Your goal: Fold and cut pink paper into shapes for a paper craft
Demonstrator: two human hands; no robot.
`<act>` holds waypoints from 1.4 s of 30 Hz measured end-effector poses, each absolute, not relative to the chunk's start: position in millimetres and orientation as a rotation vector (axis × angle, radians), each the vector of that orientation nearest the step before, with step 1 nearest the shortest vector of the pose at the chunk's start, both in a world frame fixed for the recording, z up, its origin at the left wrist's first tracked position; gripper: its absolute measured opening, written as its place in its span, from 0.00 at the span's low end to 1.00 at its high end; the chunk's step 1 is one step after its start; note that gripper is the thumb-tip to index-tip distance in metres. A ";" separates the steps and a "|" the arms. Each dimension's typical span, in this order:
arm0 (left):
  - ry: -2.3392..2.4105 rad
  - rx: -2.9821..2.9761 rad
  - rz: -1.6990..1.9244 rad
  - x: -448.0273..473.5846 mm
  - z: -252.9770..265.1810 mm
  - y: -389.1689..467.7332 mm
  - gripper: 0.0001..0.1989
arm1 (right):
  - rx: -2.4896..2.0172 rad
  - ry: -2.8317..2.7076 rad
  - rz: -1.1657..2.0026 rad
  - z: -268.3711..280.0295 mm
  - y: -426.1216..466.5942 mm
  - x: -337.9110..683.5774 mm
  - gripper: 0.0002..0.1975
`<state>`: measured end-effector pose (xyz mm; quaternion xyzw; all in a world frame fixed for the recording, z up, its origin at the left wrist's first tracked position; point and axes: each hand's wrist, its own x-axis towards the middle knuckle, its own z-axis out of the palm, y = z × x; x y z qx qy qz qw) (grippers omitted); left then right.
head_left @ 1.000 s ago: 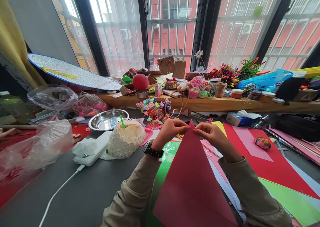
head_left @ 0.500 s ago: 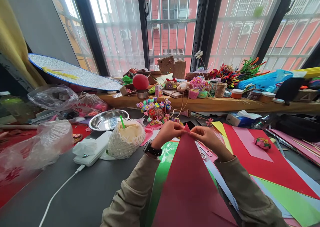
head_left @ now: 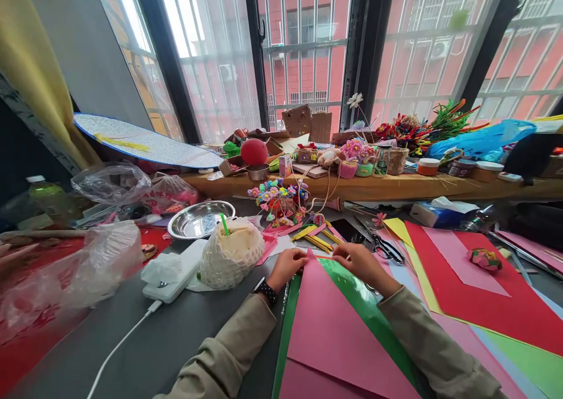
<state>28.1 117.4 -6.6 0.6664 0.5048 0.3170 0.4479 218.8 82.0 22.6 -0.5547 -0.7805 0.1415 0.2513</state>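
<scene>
A large folded sheet of pink paper [head_left: 328, 328] lies in front of me, its narrow tip pointing away toward the window. My left hand [head_left: 287, 268] pinches the paper at that tip. My right hand [head_left: 364, 265] is just to the right of the tip, over the upper edge of a shiny green packet [head_left: 363, 293]. Its fingers are curled together, and what they hold, if anything, is hidden. Under the pink paper, the green packet shows on both sides. Beyond my right hand lies a pair of black-handled scissors [head_left: 387, 249].
Left of my arm are a netted coconut [head_left: 231, 255] with a green straw, a white corded device [head_left: 178, 270] and a steel plate [head_left: 200, 218]. Yellow strips [head_left: 308, 233] lie ahead. Red paper [head_left: 444, 270] covers the right side. Crafts crowd the ledge [head_left: 211, 186].
The pink paper, held up by both hands before, is now lower and flatter over the green packet. My right hand has moved off its tip to the right; my left hand still pinches it.
</scene>
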 end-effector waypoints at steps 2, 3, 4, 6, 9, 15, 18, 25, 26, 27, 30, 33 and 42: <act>1.253 1.637 0.840 28.4 -8.9 116.8 0.13 | -1.654 -2.116 0.353 28.9 85.6 240.0 0.09; 1.252 1.635 0.868 28.4 -9.8 115.9 0.16 | -1.722 -2.121 0.336 31.8 86.9 250.2 0.09; 1.249 1.634 0.892 28.3 -10.5 114.5 0.18 | -1.780 -2.132 0.314 34.0 87.7 258.8 0.08; 1.245 1.650 0.937 28.1 -11.3 110.7 0.22 | -1.866 -2.171 0.304 35.7 88.2 269.5 0.08; 1.266 1.726 0.982 29.3 -10.8 103.5 0.23 | -1.906 -2.218 0.298 31.3 87.7 267.9 0.06; 1.335 2.139 0.956 37.1 -11.6 89.3 0.17 | -1.959 -2.213 0.095 13.6 88.5 236.3 0.07; 1.300 2.286 0.933 40.2 -12.6 84.7 0.17 | -1.987 -2.208 0.049 4.9 89.7 227.2 0.08; 1.095 2.362 0.921 41.3 -13.9 84.6 0.19 | -1.981 -2.170 0.059 -2.7 92.4 227.3 0.11; 1.093 2.362 0.920 41.2 -14.4 85.0 0.20 | -1.976 -2.154 0.074 -2.9 93.1 228.3 0.11; 1.098 2.359 0.919 41.2 -14.9 85.2 0.20 | -1.971 -2.135 0.094 -3.3 94.0 229.5 0.11; 1.122 2.348 0.915 41.3 -15.9 85.2 0.20 | -1.956 -2.061 0.180 -5.9 97.8 233.8 0.13; 1.125 2.340 0.909 41.4 -15.4 84.6 0.20 | -1.925 -1.994 0.296 -10.1 101.8 238.5 0.14; 1.079 2.396 0.858 41.4 -13.9 82.7 0.19 | -1.770 -1.907 0.428 -10.5 103.2 243.2 0.15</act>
